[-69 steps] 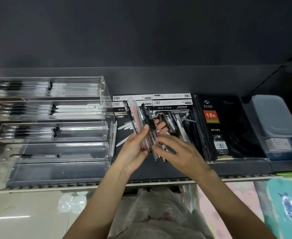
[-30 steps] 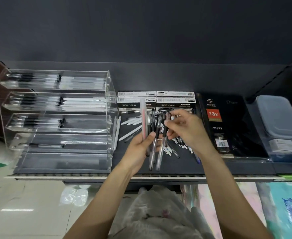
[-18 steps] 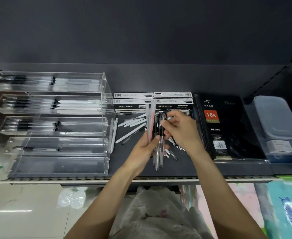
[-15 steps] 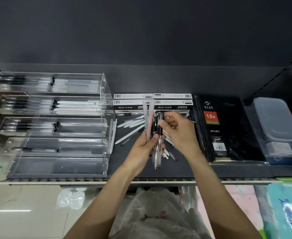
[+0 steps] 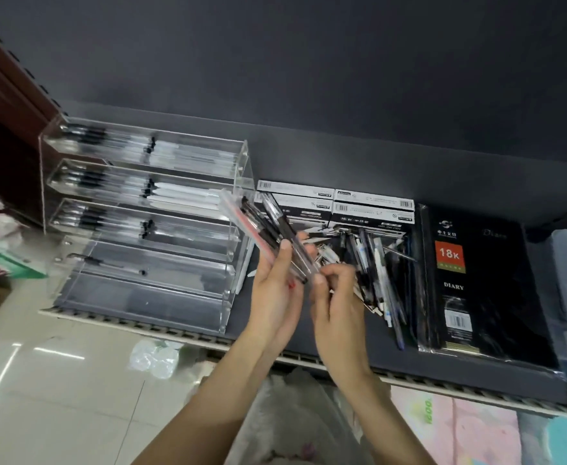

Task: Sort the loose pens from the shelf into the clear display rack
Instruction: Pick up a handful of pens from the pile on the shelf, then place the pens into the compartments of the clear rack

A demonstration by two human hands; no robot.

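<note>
From the head camera, my left hand (image 5: 275, 290) grips a bundle of pens (image 5: 268, 229), thumb across the barrels, their long axis slanting up and left toward the clear display rack (image 5: 141, 223). My right hand (image 5: 335, 297) pinches the lower end of one clear pen at the bundle's base. The rack stands just left of the bundle, its trays lying crosswise, so the left hand is nearer. More loose pens (image 5: 372, 263) lie heaped on the shelf (image 5: 459, 367) behind my right hand, beside a black diary (image 5: 469, 280).
</note>
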